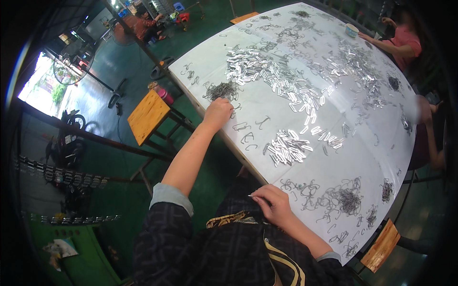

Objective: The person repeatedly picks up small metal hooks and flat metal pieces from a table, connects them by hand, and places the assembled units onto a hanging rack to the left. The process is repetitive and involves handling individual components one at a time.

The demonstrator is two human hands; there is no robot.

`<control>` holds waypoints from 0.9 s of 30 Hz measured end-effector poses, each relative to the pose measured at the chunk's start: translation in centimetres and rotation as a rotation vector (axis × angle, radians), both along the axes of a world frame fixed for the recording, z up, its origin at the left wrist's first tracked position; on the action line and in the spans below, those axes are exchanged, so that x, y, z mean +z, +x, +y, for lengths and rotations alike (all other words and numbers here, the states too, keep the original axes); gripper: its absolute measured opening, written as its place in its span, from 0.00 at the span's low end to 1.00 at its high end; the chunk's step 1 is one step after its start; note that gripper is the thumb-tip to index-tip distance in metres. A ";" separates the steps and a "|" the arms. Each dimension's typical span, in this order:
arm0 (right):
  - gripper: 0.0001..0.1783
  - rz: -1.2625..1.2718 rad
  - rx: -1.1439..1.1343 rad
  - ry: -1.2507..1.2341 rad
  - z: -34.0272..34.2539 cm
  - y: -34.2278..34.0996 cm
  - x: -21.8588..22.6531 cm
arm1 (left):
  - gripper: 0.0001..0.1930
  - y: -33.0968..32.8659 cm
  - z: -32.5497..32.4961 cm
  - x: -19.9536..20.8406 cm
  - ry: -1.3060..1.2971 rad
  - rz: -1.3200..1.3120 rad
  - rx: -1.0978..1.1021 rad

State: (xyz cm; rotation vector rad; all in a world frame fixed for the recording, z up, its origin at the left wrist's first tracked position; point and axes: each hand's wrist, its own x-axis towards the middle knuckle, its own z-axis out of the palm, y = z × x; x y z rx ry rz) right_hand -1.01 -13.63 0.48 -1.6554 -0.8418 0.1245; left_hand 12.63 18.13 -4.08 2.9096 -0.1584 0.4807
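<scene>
My left hand [218,114] reaches over the table's left edge to a dark heap of thin wire pieces [221,89]. Its fingers are curled together at the heap's near side, and what they hold is hidden. Low over the near edge, my right hand [274,204] pinches a small shiny metal piece [250,195] between thumb and fingertip; its exact kind is too small to tell. Between and beyond the hands lie a pile of shiny flat metal strips [288,148] and several loose bent wire hooks [248,138].
The white-covered table [305,171] bears a larger band of shiny strips [267,71] and a tangle of dark wire hooks [348,200]. Another person [403,43] sits at the far right by a small tub [351,30]. Wooden stools [149,117] stand at the left and lower right.
</scene>
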 end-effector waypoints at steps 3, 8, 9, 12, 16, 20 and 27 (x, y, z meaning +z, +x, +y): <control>0.07 -0.003 0.002 -0.013 -0.2 -0.3 -0.1 | 0.05 1.3 -0.3 -1.2 0.189 0.026 0.036; 0.07 -0.009 -0.017 -0.026 -0.4 -0.5 -0.1 | 0.06 2.9 -1.9 -0.9 0.326 0.108 0.088; 0.07 -0.012 -0.019 -0.022 -0.4 -0.5 -0.1 | 0.06 3.1 -1.9 -0.8 0.354 0.125 0.088; 0.07 -0.027 -0.022 -0.015 -0.3 -0.5 0.1 | 0.06 3.4 -1.3 -0.8 0.382 0.083 0.015; 0.06 -0.024 -0.039 -0.018 -0.5 -0.8 0.2 | 0.07 3.1 -0.4 0.0 0.063 0.161 0.168; 0.06 0.000 -0.076 -0.010 -0.5 -0.9 0.1 | 0.09 0.6 0.1 1.7 -0.393 0.150 0.251; 0.04 0.113 -0.242 -0.045 -0.4 -1.0 0.2 | 0.02 -7.8 -4.9 5.6 -1.336 0.323 0.011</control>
